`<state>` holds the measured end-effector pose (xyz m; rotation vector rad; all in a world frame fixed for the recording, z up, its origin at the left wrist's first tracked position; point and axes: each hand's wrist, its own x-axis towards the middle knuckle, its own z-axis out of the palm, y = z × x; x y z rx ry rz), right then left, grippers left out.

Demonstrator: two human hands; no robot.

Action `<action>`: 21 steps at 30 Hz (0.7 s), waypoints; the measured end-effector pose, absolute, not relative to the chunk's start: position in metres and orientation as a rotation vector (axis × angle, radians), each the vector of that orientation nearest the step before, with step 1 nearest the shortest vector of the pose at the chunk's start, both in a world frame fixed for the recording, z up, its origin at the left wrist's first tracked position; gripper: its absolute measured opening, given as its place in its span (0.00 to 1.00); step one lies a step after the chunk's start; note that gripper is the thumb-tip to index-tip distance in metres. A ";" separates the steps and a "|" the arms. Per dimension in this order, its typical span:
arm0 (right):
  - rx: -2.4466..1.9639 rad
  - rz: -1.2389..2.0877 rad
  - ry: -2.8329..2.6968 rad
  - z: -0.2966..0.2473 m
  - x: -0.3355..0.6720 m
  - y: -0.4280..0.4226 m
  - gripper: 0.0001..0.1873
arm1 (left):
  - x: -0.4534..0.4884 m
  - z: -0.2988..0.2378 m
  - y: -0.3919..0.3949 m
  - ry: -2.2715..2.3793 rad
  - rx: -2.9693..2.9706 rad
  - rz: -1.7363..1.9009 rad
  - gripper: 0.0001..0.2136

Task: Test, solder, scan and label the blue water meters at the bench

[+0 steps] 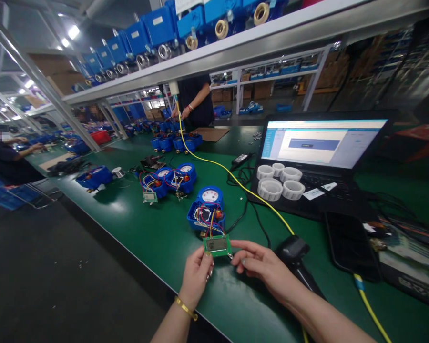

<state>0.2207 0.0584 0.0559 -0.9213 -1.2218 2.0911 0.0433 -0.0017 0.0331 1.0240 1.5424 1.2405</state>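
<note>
We have the circuit board (228, 247) at lower centre of frame, raised just above the green table (153, 243), small screen (217, 245) facing up. Our left hand (197, 274) grasps its left edge, thumb on the near corner. Our right hand (260, 262) has its index finger at the board's right edge, other fingers curled just beside; we cannot tell if it pinches anything. Coloured wires (212, 221) run from the board up to an open blue meter (210, 195) just behind it. Two more wired meters (181, 177) sit close together, centre left. Right of frame: laptop (359, 143), lit, with white rolls (270, 189) on its near left part. Black scanner (293, 248) near our right hand, phone (350, 245) further right. Yellow cable (232, 170) crosses mid-frame. Top of frame: shelf (214, 56) with blue meters in a row. Upper centre: a co-worker's arm (199, 96).
</note>
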 end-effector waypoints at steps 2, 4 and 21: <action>-0.927 2.089 -1.234 0.056 0.221 0.058 0.28 | 0.044 0.033 -0.003 1.547 1.022 1.240 0.26; -0.936 2.084 -1.240 0.057 0.221 0.058 0.28 | 0.044 0.034 -0.003 1.546 1.020 1.240 0.26; -0.946 2.138 -1.211 0.056 0.220 0.059 0.30 | 0.044 0.033 -0.002 1.506 1.013 1.259 0.26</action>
